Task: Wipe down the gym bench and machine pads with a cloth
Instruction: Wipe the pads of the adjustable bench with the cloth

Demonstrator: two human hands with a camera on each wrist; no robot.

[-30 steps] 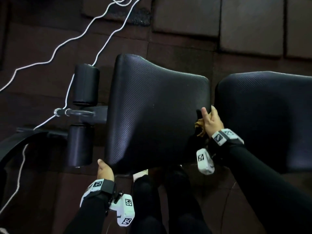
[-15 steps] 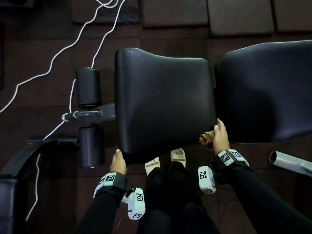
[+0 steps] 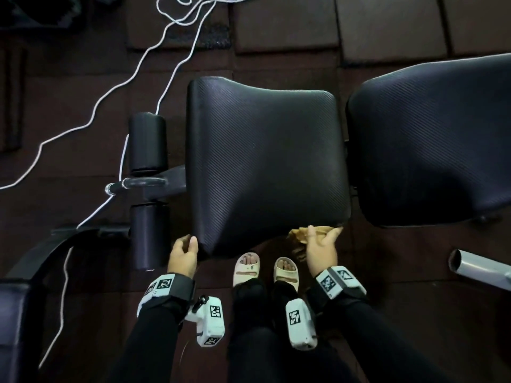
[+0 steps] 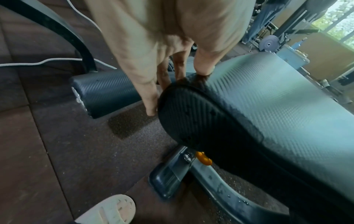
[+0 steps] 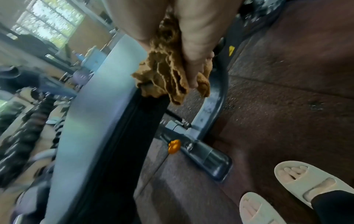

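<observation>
Pad (image 3: 265,161) textured vinyl; cloth (image 5: 168,72) nubby.

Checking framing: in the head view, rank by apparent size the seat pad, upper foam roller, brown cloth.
1. seat pad
2. upper foam roller
3. brown cloth, partly hidden by the right hand, so really bigger.

Left hand (image 3: 184,255) at near-left corner of the bench pad (image 3: 265,161), thumb on top, fingers (image 4: 151,97) down its side edge. Right hand (image 3: 322,251) at near-right corner, fingers (image 5: 191,71) curled over a bunched cloth (image 5: 166,75), pressing it to the pad edge. Both forearms reach forward, black sleeves, wrist bands.
</observation>
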